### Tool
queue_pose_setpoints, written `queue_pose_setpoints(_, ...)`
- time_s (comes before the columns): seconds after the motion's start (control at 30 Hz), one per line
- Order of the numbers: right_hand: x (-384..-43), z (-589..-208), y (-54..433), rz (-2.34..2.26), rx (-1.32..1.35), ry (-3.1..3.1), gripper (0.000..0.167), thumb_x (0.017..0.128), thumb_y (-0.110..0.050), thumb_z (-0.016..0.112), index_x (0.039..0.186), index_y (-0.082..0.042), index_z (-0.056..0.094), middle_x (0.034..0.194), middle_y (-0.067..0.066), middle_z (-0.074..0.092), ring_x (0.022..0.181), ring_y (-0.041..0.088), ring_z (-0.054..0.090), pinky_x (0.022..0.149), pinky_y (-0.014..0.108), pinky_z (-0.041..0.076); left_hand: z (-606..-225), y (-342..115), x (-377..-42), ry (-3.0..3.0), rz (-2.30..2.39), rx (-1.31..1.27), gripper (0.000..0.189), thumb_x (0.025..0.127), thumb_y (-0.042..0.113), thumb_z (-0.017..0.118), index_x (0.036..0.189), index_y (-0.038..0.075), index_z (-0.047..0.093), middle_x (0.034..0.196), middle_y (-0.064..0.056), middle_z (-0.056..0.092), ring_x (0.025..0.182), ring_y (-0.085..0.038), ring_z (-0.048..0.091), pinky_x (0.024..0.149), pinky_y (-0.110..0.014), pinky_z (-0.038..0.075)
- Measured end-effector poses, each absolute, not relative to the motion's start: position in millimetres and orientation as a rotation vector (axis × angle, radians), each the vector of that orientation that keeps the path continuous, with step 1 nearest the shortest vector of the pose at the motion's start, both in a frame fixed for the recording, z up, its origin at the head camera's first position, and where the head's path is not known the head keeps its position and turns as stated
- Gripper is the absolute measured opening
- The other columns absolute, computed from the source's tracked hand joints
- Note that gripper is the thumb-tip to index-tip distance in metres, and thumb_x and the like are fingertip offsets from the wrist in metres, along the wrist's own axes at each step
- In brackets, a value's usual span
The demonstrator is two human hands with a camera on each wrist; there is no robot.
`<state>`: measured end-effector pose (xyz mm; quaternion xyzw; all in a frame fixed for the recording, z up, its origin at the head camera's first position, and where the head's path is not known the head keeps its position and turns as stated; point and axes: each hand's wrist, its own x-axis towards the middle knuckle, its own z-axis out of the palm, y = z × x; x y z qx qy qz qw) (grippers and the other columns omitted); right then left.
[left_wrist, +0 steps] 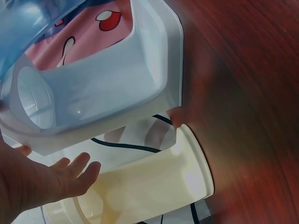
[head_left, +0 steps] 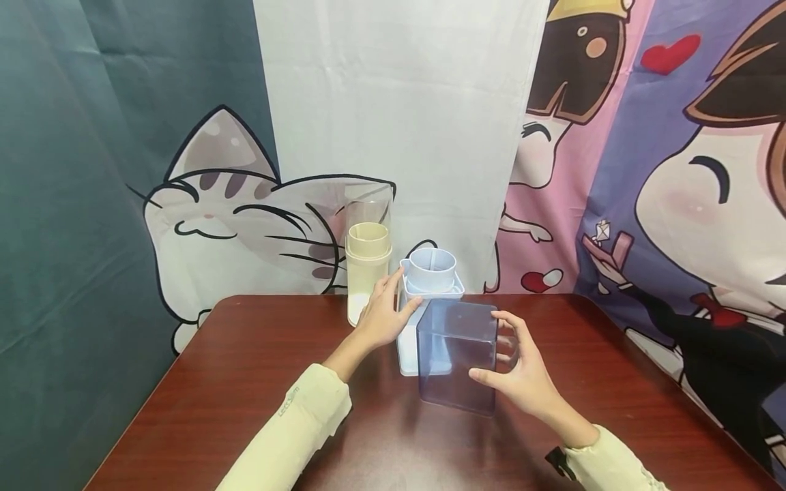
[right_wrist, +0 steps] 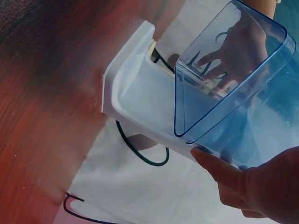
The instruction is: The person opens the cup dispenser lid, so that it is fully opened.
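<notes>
My right hand (head_left: 525, 375) grips a see-through blue plastic box (head_left: 457, 361) by its right side, thumb in front and fingers behind. The box overlaps a pale blue stand (head_left: 408, 344) in the head view; its rim faces the stand in the right wrist view. That stand is upright, with a round collar (head_left: 432, 269) on top. My left hand (head_left: 382, 315) is at the stand's upper left side, fingers extended and thumb apart, close to its edge. Just behind this hand is a cream cylindrical holder (left_wrist: 145, 191) with a clear tube (head_left: 368, 199) rising from it.
Everything stands on a reddish-brown wooden table (head_left: 264, 354), the cream holder near its back edge. A printed cloth (head_left: 405, 95) with cartoon figures hangs right behind the table, and more cloth (head_left: 663, 150) runs along the right side.
</notes>
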<state>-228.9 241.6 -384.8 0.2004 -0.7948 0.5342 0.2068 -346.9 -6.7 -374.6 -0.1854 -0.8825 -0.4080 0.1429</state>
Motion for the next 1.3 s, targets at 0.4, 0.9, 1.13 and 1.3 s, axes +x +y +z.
queue_pose_setpoints(0.4,-242.8,-388.9,247.7,1.433,0.574,-2.247,0.092,0.066,-0.002,0.091,0.142,-0.015,0.040,0.122,0.005,0.048,0.106,0.025,0.061,0.084,0.032,0.055,-373.5,-2.6,-354.7,-2.571,-1.195,-0.527,0.077,0.093,0.060,0.054,0.157,0.029,0.026,0.146,-0.014,0.043,0.130,-0.032,0.049,0.092,-0.057,0.046)
queue_pose_setpoints(0.9,-254.9,-392.6,249.7,1.444,0.579,-2.253,0.091,0.066,-0.003,0.091,0.141,-0.015,0.041,0.121,0.011,0.052,0.104,0.029,0.060,0.084,0.032,0.055,-367.4,1.9,-370.8,-2.615,-1.183,-0.477,0.074,0.093,0.060,0.054,0.156,0.031,0.028,0.143,-0.014,0.046,0.131,-0.032,0.046,0.095,-0.064,0.039)
queue_pose_setpoints(1.13,-259.0,-395.0,251.8,1.450,0.580,-2.252,0.090,0.066,-0.003,0.091,0.140,-0.014,0.041,0.121,0.012,0.051,0.105,0.030,0.060,0.084,0.032,0.055,-365.7,4.6,-374.6,-2.646,-1.174,-0.459,0.074,0.093,0.061,0.051,0.157,0.033,0.026,0.144,-0.013,0.045,0.132,-0.033,0.046,0.097,-0.066,0.037)
queue_pose_setpoints(1.3,-263.9,-397.2,253.4,1.439,0.563,-2.264,0.089,0.066,-0.004,0.091,0.140,-0.014,0.041,0.122,0.012,0.050,0.105,0.030,0.059,0.084,0.034,0.055,-365.3,6.6,-380.4,-2.642,-1.189,-0.449,0.074,0.093,0.061,0.052,0.156,0.033,0.027,0.144,-0.012,0.046,0.132,-0.033,0.045,0.096,-0.066,0.036)
